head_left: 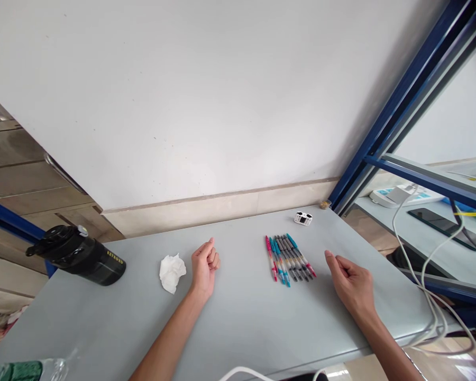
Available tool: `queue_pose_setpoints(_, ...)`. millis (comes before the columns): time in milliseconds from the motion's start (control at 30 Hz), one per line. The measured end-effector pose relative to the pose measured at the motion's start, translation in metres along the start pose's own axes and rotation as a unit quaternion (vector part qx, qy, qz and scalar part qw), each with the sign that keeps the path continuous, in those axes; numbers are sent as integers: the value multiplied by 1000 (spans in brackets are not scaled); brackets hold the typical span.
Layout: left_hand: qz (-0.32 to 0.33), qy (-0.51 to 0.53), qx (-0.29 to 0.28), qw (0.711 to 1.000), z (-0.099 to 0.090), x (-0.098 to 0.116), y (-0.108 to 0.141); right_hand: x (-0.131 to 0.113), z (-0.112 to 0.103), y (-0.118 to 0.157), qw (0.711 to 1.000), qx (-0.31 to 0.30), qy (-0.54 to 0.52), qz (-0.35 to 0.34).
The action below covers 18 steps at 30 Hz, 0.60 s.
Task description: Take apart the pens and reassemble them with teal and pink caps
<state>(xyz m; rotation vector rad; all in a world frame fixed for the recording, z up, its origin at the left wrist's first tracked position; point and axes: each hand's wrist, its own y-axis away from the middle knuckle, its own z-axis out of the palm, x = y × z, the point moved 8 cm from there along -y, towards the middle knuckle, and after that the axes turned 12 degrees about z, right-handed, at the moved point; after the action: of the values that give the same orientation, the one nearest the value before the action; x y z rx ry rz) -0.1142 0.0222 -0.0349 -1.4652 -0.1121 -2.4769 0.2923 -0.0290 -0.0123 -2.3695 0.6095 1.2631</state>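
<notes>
My left hand (205, 266) rests on the grey table (241, 317), its fingers curled closed with nothing visible in them. A crumpled white tissue (172, 272) lies just left of it. Farther right, my right hand (351, 283) is closed too, thumb on top, and nothing shows in it. Between the hands, nearer the right one, several pens (287, 257) lie side by side in a row, with pink, teal and dark grey caps. Neither hand touches the pens or the tissue.
A black bottle (85, 256) stands at the left. Behind the pens sits a small white device (303, 218). White cables (428, 291) hang at the right beside a blue frame (381, 132). A clear plastic bottle (27, 370) shows at bottom left.
</notes>
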Motion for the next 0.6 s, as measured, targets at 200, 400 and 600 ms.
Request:
queue_pose_setpoints(200, -2, -4, -1, 1000, -1, -1, 0, -2, 1, 0, 1000, -2, 5, -2)
queue_pose_setpoints(400, -3, -3, 0, 1000, -1, -1, 0, -3, 2, 1, 999, -4, 19, -40)
queue_pose_setpoints(600, -1, -8, 2, 1000, -1, 0, 0, -28, 29, 31, 937, -37, 116, -326)
